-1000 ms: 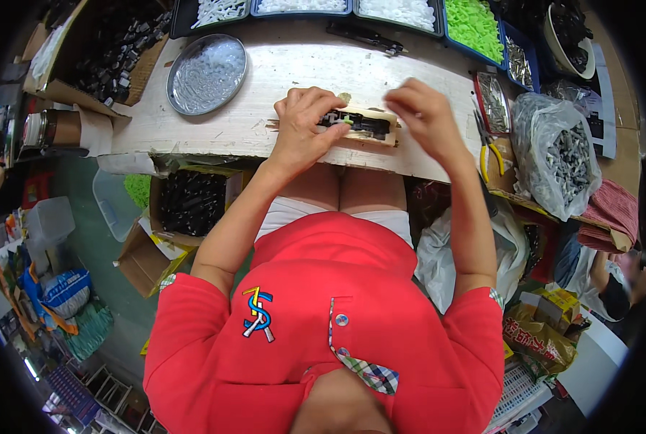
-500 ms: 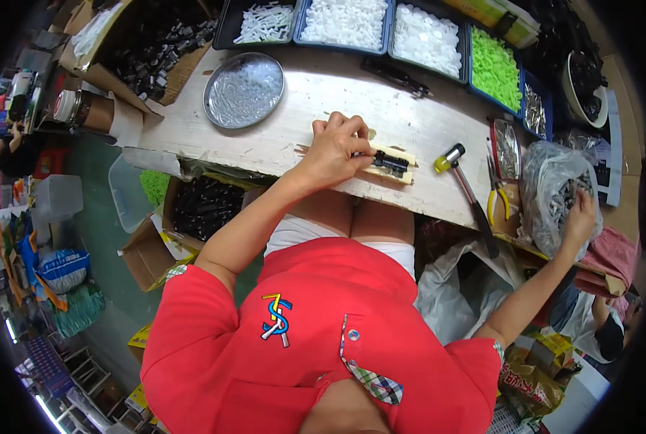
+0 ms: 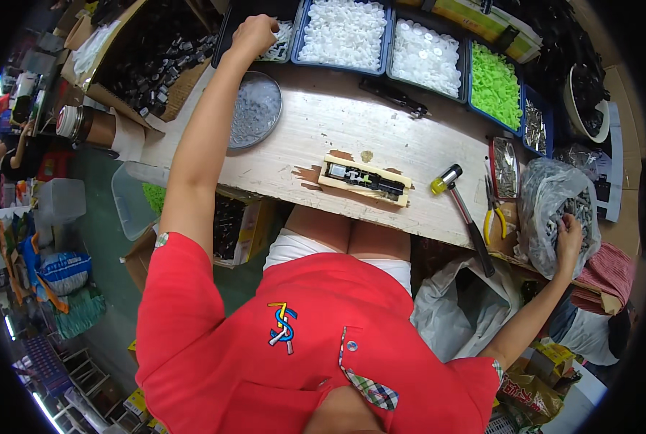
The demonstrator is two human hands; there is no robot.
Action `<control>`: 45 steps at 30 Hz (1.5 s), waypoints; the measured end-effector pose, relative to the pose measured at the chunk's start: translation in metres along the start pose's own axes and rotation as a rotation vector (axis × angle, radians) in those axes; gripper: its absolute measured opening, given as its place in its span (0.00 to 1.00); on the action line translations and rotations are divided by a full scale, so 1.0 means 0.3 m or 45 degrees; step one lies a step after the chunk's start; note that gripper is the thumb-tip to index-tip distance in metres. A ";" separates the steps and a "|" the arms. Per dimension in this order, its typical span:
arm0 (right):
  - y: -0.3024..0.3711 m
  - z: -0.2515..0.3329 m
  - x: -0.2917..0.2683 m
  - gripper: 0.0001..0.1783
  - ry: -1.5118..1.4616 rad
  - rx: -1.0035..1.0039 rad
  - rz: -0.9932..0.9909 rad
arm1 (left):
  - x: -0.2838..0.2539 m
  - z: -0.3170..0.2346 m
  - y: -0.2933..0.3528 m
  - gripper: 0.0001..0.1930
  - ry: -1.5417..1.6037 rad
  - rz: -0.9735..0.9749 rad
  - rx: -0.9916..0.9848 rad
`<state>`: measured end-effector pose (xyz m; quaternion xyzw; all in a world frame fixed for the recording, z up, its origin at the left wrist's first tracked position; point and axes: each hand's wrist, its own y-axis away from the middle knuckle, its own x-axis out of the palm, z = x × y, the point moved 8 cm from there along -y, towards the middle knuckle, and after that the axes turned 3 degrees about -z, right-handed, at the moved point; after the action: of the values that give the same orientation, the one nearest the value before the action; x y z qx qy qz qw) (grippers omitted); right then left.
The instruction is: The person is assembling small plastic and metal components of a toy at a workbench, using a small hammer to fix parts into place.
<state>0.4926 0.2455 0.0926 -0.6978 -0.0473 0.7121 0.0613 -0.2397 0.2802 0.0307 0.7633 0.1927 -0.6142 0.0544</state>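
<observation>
My left hand [image 3: 256, 35] reaches to the far left, into the black tray [image 3: 286, 52] of small white plastic rods. Its fingers are curled down among the rods; whatever they pinch is hidden. Off to the right, my right hand [image 3: 569, 239] is at a clear plastic bag [image 3: 538, 189] of small grey metal parts, fingers bent closed over them. Between my arms, a cream-coloured fixture block [image 3: 336, 189] lies on the bench near its front edge. It cradles a long black part [image 3: 386, 186] with a silver piece and a bit of green in it.
A round metal dish [image 3: 259, 108] sits beside my left forearm. Blue trays of white pieces [image 3: 343, 32], white discs [image 3: 424, 61] and green parts [image 3: 494, 88] line the back. To the right lie a hammer [image 3: 470, 220] and yellow-handled pliers [image 3: 494, 220]. A carton [image 3: 167, 108] holds black parts.
My left hand has left the fixture and moved far left to the tray of white rods, uncovering the whole fixture. My right hand stays at the bag, its fingers slightly shifted.
</observation>
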 end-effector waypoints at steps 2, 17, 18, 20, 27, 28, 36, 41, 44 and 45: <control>0.018 0.019 -0.011 0.14 0.095 -0.008 -0.007 | 0.045 -0.003 -0.023 0.12 -0.056 0.090 0.026; 0.014 -0.058 -0.010 0.17 -0.395 0.128 -0.128 | -0.045 0.165 -0.032 0.06 1.150 -0.456 -0.014; 0.006 -0.051 0.000 0.17 -0.396 0.122 -0.131 | -0.050 0.176 -0.029 0.06 1.151 -0.463 -0.016; -0.012 -0.072 0.020 0.17 -0.537 0.255 -0.158 | -0.077 0.162 0.016 0.07 1.577 -0.342 -0.061; -0.028 -0.102 -0.022 0.16 -0.635 0.139 -0.515 | -0.251 0.084 0.358 0.07 1.391 -0.217 0.044; -0.023 -0.137 -0.035 0.16 -0.647 0.195 -0.612 | -0.247 0.088 0.417 0.07 1.214 -0.192 0.052; 0.033 0.056 -0.108 0.13 -1.133 0.077 -0.801 | -0.152 0.146 0.487 0.08 0.462 -0.397 0.124; 0.122 0.342 -0.146 0.14 -0.965 -0.042 -0.628 | -0.080 0.140 0.436 0.07 0.161 -0.355 0.159; 0.165 0.438 -0.139 0.13 -1.005 -0.166 -0.576 | -0.137 0.147 0.457 0.07 0.316 -0.347 0.125; 0.178 0.469 -0.121 0.13 -1.065 -0.206 -0.525 | -0.153 0.165 0.476 0.08 0.476 -0.341 0.066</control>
<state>0.3514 0.1898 0.1232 -0.3297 -0.2609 0.8990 0.1225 -0.2413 0.1227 0.0411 0.8325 0.2832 -0.4687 -0.0839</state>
